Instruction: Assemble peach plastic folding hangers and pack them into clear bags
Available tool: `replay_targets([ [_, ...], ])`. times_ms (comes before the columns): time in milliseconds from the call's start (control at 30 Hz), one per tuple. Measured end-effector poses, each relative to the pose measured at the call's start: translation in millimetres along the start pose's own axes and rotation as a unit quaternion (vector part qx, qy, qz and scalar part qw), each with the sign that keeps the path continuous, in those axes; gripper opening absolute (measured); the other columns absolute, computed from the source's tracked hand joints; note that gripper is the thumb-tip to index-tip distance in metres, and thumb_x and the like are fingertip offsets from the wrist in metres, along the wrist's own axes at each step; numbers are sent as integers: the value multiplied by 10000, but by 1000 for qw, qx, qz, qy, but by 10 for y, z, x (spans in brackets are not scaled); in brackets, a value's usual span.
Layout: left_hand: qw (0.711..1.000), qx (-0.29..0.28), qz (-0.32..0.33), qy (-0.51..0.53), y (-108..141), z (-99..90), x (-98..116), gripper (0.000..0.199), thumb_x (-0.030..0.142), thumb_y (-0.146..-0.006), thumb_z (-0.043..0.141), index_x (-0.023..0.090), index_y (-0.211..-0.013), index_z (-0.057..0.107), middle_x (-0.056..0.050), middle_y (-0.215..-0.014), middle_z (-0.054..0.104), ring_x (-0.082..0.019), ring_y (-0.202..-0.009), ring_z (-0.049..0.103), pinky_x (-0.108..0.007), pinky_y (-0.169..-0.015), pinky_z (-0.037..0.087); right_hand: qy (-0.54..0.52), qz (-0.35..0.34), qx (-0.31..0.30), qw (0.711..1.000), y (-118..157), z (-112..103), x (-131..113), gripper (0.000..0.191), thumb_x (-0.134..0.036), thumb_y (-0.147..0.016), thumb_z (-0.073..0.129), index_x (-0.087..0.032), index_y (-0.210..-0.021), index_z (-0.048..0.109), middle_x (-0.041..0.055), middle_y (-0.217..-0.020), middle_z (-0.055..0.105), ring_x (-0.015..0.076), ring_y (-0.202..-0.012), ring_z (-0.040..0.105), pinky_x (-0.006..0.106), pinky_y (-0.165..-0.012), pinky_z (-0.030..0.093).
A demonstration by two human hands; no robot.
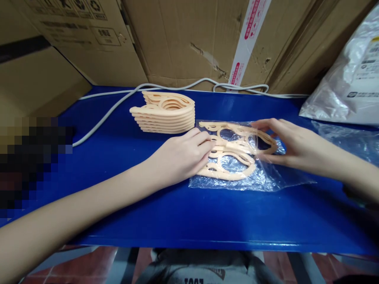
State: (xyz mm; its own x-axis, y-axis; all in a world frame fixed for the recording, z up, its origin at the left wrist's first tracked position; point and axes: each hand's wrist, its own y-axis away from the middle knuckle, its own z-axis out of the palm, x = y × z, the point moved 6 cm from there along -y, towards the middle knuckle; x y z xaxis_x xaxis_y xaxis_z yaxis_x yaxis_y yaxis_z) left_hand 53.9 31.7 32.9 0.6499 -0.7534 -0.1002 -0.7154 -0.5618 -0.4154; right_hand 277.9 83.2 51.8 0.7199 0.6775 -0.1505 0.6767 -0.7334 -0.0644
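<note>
Now our left hand grips hangers, our right hand their clear bag, with room to the tabletop's front edge.

Hanger stack on table, left of bag, cable behind, boxes farthest back

2 bare hands; grey shirt with dark lettering.
</note>
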Motion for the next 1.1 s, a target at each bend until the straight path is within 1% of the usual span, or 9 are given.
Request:
replay_targets([
  [100, 997, 7, -42, -57, 16, -36, -21, 232, 184, -1000, 505, 118, -1043, 723, -78, -1023, 733, -229, -922, 690, -317, -623, 506, 9, 3, -8, 1000, 31, 24, 73, 743, -623, -951, 581, -146, -1500, 428, 208, -1434, 565, 367, -1238, 596, 507, -992, 522],
  [167, 992, 7, -86, -96, 33, -71, -46, 227, 205, -991, 511, 132, -926, 716, -71, -915, 726, -239, -852, 693, -330, -511, 417, 11, 9, -12, 1000, 62, 10, 173, 865, -718, -898, 580, -168, -1539, 396, 205, -1374, 605, 383, -1158, 636, 533, -917, 554],
  [233, 986, -1, -126, -112, 50, -96, -69, 259, 241, -990, 503, 149, -834, 689, -67, -820, 707, -250, -798, 692, -339, -467, 349, 0, 23, -11, 1000, 75, 0, 253, 916, -770, -856, 582, -200, -1547, 391, 175, -1244, 665, 362, -1019, 680, 513, -810, 584],
  [333, 980, -23, -159, -115, 64, -103, -88, 291, 268, -995, 484, 157, -808, 678, -70, -788, 710, -254, -778, 695, -328, -467, 318, -47, 39, 15, 998, 39, 18, 241, 845, -722, -862, 620, -239, -1523, 412, 129, -1162, 690, 322, -933, 693, 477, -763, 588],
  [567, 979, -38, -187, -72, 85, -90, -168, 258, 284, -977, 515, 172, -895, 732, -69, -860, 753, -241, -800, 709, -287, -476, 325, -202, 64, 134, 968, -88, 191, 39, 735, -615, -859, 696, -211, -1438, 492, 143, -1230, 687, 317, -1056, 674, 455, -805, 579],
  [700, 976, -46, -206, -48, 105, -78, -204, 271, 309, -976, 520, 176, -929, 751, -67, -888, 760, -232, -784, 716, -285, -489, 365, -250, 69, 131, 957, -108, 248, 64, 670, -528, -886, 702, -243, -1455, 492, 124, -1266, 691, 313, -1141, 661, 465, -853, 568],
  [833, 973, -45, -223, -29, 116, -76, -220, 277, 323, -974, 524, 189, -924, 761, -53, -894, 768, -236, -754, 718, -290, -477, 364, -279, 79, 128, 948, -123, 242, 124, 687, -531, -858, 734, -236, -1438, 513, 111, -1212, 717, 303, -1069, 694, 452, -839, 579],
  [1000, 974, -34, -222, -4, 110, -94, -230, 251, 298, -957, 542, 207, -901, 770, -29, -853, 782, -212, -676, 695, -274, -456, 324, -249, 92, 142, 954, -128, 229, 136, 670, -578, -827, 749, -218, -1362, 565, 99, -1092, 732, 268, -917, 700, 405, -751, 582],
  [1100, 973, -34, -227, 7, 110, -95, -252, 242, 308, -949, 556, 217, -900, 774, -21, -821, 783, -208, -632, 683, -276, -452, 311, -219, 77, 146, 962, -119, 209, 88, 664, -586, -850, 724, -209, -1374, 566, 103, -1084, 738, 265, -916, 697, 387, -728, 566],
])
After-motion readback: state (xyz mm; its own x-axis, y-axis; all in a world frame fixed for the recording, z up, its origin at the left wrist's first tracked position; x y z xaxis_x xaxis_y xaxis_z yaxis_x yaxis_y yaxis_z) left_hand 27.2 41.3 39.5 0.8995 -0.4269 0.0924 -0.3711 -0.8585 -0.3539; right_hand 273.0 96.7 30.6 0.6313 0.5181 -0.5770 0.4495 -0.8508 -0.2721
